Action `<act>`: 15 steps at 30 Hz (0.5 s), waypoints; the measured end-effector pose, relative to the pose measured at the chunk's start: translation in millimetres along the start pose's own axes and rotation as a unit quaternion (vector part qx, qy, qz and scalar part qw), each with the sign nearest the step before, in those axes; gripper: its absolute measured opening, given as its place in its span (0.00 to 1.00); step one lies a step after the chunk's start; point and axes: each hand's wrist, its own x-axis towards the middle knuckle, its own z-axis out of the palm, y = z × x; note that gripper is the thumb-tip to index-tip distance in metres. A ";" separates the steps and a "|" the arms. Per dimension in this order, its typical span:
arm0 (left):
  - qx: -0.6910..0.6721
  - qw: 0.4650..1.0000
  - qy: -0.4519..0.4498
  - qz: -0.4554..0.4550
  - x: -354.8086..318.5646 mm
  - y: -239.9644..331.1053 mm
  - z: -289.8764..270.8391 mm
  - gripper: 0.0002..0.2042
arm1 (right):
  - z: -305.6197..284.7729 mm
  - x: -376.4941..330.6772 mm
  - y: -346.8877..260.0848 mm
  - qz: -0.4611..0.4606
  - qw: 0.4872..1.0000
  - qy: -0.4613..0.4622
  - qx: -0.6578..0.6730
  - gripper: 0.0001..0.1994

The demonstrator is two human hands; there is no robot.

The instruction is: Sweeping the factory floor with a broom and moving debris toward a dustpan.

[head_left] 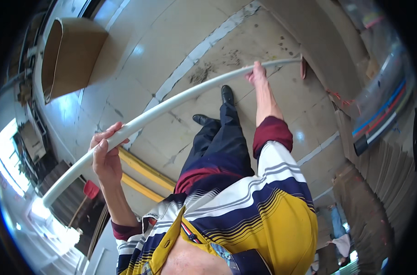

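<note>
White pipe [171, 104], far end indistinct

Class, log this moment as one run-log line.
left hand: grips white pipe | right hand: grips pipe | pipe: held above tiled floor

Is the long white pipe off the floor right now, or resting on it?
Off the floor. The white pipe is held across the body by both hands, left hand and right hand, with shoes and floor tiles visible beneath it.
</note>
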 end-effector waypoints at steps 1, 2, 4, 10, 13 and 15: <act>-0.002 1.000 0.007 -0.013 -0.4 -4.5 -2.4 0.14 | 19.6 10.5 1.8 -0.006 0.999 -0.031 -0.030 0.15; -0.022 1.000 0.000 -0.016 -2.1 -8.6 -6.1 0.15 | 33.4 16.7 5.6 -0.023 0.998 -0.010 -0.059 0.15; -0.036 0.996 0.072 -0.028 -10.0 -22.2 -15.2 0.15 | 50.0 21.2 17.3 0.014 0.995 -0.006 -0.097 0.15; -0.074 0.986 0.138 -0.056 -44.7 -39.5 -61.3 0.13 | 50.4 -8.7 66.2 0.063 0.973 0.015 -0.220 0.17; -0.056 0.985 0.161 -0.027 -71.9 -23.7 -87.0 0.13 | 58.8 -43.9 104.3 0.064 0.967 0.005 -0.246 0.16; -0.059 0.979 0.197 -0.001 -94.9 -9.7 -105.8 0.13 | 68.9 -71.3 120.6 0.057 0.968 -0.043 -0.241 0.16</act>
